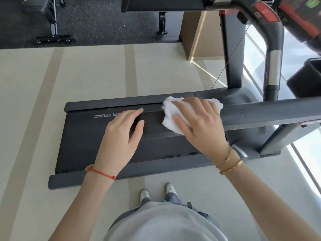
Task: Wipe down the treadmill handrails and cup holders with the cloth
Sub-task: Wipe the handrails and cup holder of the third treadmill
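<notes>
I stand beside a dark grey treadmill [83, 136] and look down across its belt. Its near handrail [269, 113] is a thick grey bar that runs in from the right. My right hand [199, 122] wraps a crumpled white cloth [169, 108] over that rail near its free end, with fingers and thumb curled round both. My left hand [121, 134] lies just left of the cloth with its fingers straight and holds nothing. Whether it touches the rail's end I cannot tell. A black cup holder [307, 79] shows at the right edge.
The far handrail [273, 66], with a silver section, bends down from the console, where a red stop button [264, 12] sits at the top right. Gym equipment frames [53, 32] stand on dark flooring at the back left. My shoes [158, 192] are on pale floor beside the deck.
</notes>
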### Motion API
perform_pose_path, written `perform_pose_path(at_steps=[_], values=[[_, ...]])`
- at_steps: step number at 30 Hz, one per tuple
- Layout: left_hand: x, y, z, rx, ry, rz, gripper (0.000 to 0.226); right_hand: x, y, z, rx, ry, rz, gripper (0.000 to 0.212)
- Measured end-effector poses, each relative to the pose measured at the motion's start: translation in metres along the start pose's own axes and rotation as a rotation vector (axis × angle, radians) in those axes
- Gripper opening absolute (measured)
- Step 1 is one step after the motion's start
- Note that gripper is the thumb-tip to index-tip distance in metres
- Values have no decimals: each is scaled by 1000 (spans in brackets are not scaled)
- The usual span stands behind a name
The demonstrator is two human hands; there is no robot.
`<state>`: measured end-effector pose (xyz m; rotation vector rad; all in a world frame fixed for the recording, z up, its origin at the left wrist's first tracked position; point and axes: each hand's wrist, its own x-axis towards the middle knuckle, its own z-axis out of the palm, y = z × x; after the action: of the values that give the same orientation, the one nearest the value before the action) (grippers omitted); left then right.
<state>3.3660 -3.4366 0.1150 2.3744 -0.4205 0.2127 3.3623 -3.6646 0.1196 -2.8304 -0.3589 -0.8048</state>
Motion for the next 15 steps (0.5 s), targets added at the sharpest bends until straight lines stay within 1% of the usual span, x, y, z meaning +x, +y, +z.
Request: perform_pose_path(at_steps=[2, 4, 8, 11, 13, 15], values=[[0, -2, -1, -2, -14, 7, 35, 1, 16, -8, -73, 31, 143, 23], [0, -3, -2, -8, -20, 19, 35, 9, 8, -6, -159, -2, 192, 21], [0, -8, -2, -38, -30, 47, 32, 21, -45, 12, -21, -70, 36, 30], [0, -11, -3, -48, -46, 64, 33, 15, -39, 9, 36, -96, -42, 36], [1, -12, -5, -25, -63, 77, 36, 8, -15, 0, 6, -58, -40, 27], [2, -12, -6, -17, -76, 77, 36, 9, 6, -8, -65, 13, 58, 12]])
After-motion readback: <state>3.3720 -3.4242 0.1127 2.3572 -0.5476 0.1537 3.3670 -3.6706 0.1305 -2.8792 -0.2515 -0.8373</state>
